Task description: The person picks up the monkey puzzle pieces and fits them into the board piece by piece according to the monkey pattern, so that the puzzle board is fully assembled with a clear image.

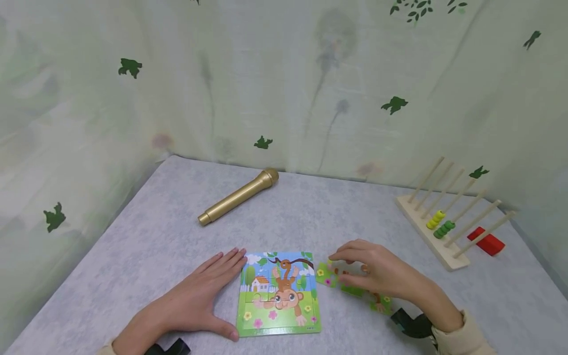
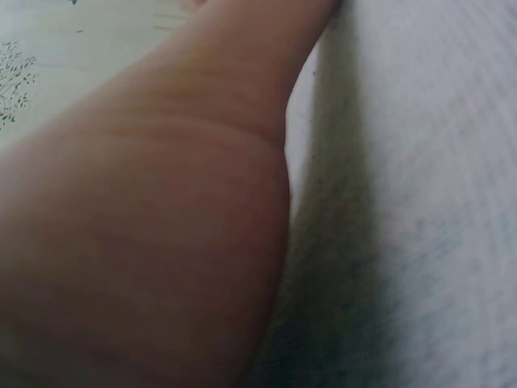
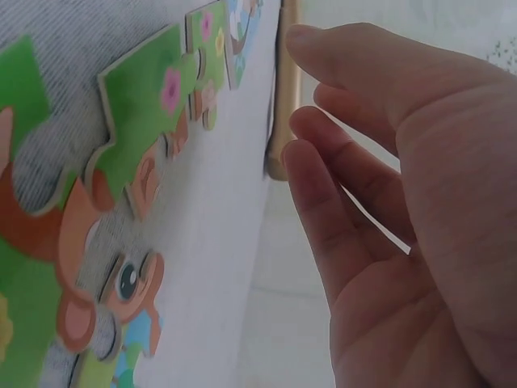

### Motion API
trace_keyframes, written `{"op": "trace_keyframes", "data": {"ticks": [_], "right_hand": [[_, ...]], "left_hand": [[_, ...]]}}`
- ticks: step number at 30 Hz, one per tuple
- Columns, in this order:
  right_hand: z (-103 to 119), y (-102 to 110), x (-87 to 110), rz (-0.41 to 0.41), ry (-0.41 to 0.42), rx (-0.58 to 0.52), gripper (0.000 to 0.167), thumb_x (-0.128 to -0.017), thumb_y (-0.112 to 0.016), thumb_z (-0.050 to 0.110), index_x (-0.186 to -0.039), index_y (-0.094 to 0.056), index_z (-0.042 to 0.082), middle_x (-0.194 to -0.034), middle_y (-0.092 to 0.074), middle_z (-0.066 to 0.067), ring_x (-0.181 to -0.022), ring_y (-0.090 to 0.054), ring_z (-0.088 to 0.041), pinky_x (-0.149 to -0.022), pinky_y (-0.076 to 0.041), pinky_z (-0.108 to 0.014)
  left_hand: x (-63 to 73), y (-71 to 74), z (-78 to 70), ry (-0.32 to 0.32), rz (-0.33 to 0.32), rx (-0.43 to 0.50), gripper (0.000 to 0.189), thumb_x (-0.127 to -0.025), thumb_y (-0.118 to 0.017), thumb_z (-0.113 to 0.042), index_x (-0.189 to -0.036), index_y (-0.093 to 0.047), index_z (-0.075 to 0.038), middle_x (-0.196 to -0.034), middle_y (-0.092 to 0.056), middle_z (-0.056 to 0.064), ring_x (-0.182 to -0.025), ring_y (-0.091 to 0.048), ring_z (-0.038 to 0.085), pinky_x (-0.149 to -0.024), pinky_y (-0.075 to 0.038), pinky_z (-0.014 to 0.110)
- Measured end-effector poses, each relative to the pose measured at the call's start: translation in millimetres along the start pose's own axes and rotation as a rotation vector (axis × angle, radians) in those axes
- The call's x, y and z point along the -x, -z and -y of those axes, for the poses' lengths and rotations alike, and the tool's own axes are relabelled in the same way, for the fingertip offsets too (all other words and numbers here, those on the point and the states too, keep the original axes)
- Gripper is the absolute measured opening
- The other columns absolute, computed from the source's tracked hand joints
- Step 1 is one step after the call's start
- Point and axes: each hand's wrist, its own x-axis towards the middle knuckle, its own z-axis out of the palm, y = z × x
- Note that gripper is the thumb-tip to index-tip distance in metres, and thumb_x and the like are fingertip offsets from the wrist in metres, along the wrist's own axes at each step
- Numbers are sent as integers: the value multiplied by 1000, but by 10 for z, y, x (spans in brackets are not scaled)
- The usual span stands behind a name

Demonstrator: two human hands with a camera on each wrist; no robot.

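A square jigsaw puzzle [image 1: 278,325] with a hanging monkey picture lies flat on the table, seams showing between pieces. My left hand [image 1: 195,298] rests flat beside it, fingertips at its upper left edge and thumb at its lower left corner. Just right of the puzzle lie several loose jigsaw pieces [image 1: 325,275], green with flowers and brown monkey parts. Over them hovers my right hand [image 1: 377,268], fingers loosely bent and nothing between them; it hides some pieces. In the right wrist view, the loose pieces [image 3: 149,89] lie left of the fingers. The left wrist view shows mostly forearm.
A gold toy microphone [image 1: 237,198] lies behind the puzzle. At the right back stands a wooden peg rack [image 1: 432,236] with yellow beads [image 1: 436,220] and green beads [image 1: 444,230]. Beside it is a red block [image 1: 490,243]. A printed curtain [image 1: 284,88] hangs behind the table.
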Motion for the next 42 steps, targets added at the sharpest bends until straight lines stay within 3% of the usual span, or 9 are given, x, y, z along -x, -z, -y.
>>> {"op": "trace_keyframes", "data": {"ticks": [7,10,14,17,23,27,35,42], "right_hand": [[-35,78,141,-14,-53,7,36,-93,-79,25,-127,-72,16,-118,-70,4,-85,-60,-10,-68,-57,-25],[-49,124,192,-6,-104,10,36,-94,-78,26,-128,-72,16,-115,-70,5,-84,-60,-10,-70,-57,-26],[-82,162,253,-5,-151,24,38,-94,-77,31,-129,-71,17,-115,-70,7,-90,-62,-9,-77,-59,-29],[-120,182,265,1,-170,33,42,-93,-79,32,-131,-70,16,-117,-70,7,-94,-65,-8,-82,-60,-31],[-224,235,317,18,-203,27,44,-93,-79,27,-134,-68,14,-121,-70,5,-98,-67,-10,-87,-61,-34],[-289,262,399,27,-245,18,45,-93,-80,26,-134,-67,14,-123,-70,5,-100,-67,-10,-87,-61,-32],[-364,293,440,86,-284,-5,50,-92,-81,29,-137,-65,15,-124,-68,7,-105,-66,-12,-91,-60,-33],[-379,334,489,126,-309,-41,51,-91,-81,25,-137,-64,13,-123,-68,7,-105,-64,-10,-91,-60,-31]], "left_hand": [[-25,-28,45,-44,-39,-43,137,-64,-62,-95,-164,-26,-9,-173,-20,5,-159,-19,28,-117,18,6],[-10,-56,89,-114,-121,-98,135,-65,-63,-94,-163,-30,-7,-171,-26,7,-159,-18,21,-121,12,9],[-2,-94,165,-215,-214,-145,132,-68,-66,-90,-161,-32,-4,-167,-33,13,-159,-5,2,-123,7,10],[-5,-115,209,-242,-228,-139,130,-70,-68,-88,-161,-31,-2,-166,-35,16,-155,5,-6,-122,8,8],[-48,-150,260,-293,-274,-171,128,-70,-70,-86,-158,-36,2,-161,-42,20,-154,8,-8,-122,7,9],[-105,-170,272,-288,-252,-181,127,-71,-69,-86,-157,-37,1,-160,-44,19,-153,11,-10,-121,10,7],[-61,-183,284,-261,-251,-202,127,-70,-70,-86,-159,-36,-2,-160,-44,18,-153,11,-10,-120,10,7],[-79,-163,269,-293,-259,-177,126,-72,-70,-84,-160,-32,-2,-162,-41,18,-155,6,-6,-122,6,9]]}}
